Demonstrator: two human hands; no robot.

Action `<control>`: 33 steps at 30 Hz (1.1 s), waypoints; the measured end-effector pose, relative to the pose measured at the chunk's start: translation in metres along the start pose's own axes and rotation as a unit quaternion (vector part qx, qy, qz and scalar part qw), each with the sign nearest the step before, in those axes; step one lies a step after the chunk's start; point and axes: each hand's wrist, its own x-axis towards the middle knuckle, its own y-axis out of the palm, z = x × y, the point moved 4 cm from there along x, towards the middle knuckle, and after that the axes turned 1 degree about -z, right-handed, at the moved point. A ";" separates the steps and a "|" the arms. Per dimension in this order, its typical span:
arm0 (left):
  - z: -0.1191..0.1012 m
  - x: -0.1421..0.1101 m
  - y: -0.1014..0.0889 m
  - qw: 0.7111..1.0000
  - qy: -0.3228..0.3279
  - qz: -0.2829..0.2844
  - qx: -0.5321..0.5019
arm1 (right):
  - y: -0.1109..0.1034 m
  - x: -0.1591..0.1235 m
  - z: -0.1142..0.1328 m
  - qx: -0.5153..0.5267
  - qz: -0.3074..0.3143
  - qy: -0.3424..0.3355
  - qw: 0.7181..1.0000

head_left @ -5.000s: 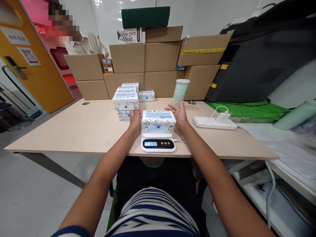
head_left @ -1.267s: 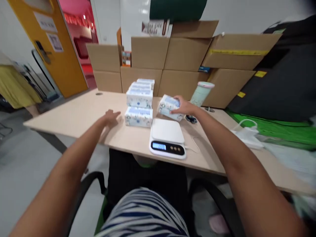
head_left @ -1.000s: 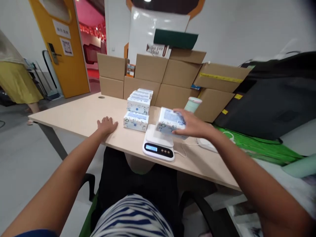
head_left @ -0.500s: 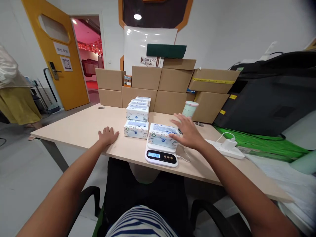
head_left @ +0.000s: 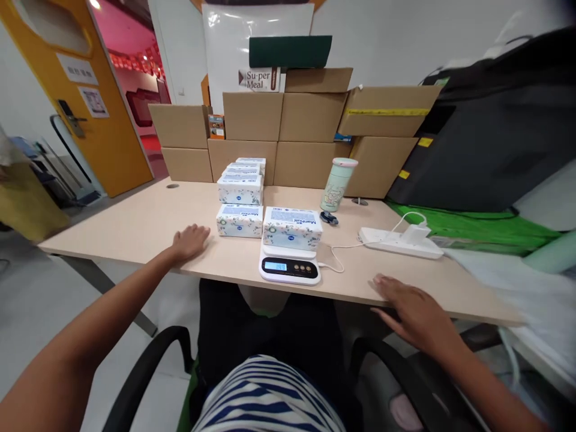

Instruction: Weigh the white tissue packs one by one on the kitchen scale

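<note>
A tissue pack (head_left: 292, 229) with a floral print rests on the white kitchen scale (head_left: 290, 270), whose lit display seems to read 149. Just left of it another tissue pack (head_left: 240, 221) lies on the table, and several more packs (head_left: 240, 191) are lined up behind. My left hand (head_left: 191, 242) lies on the table, fingers loosely spread, left of the packs and holding nothing. Over the front edge, right of the scale, my right hand (head_left: 411, 309) is empty with thumb and fingers apart.
A mint-green bottle (head_left: 336, 186) stands behind the scale, beside a small dark object (head_left: 329, 218). To the right is a white power strip (head_left: 400, 242) with a cable running to the scale. Cardboard boxes (head_left: 252, 117) line the table's back edge.
My right hand has moved from beside the pack on the scale to the table's front edge at right. The scale display changed from about 220. The view tilted down somewhat.
</note>
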 end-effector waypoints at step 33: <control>-0.005 -0.108 0.031 0.896 0.318 -0.303 0.063 | 0.001 0.013 -0.001 0.052 -0.035 -0.080 0.995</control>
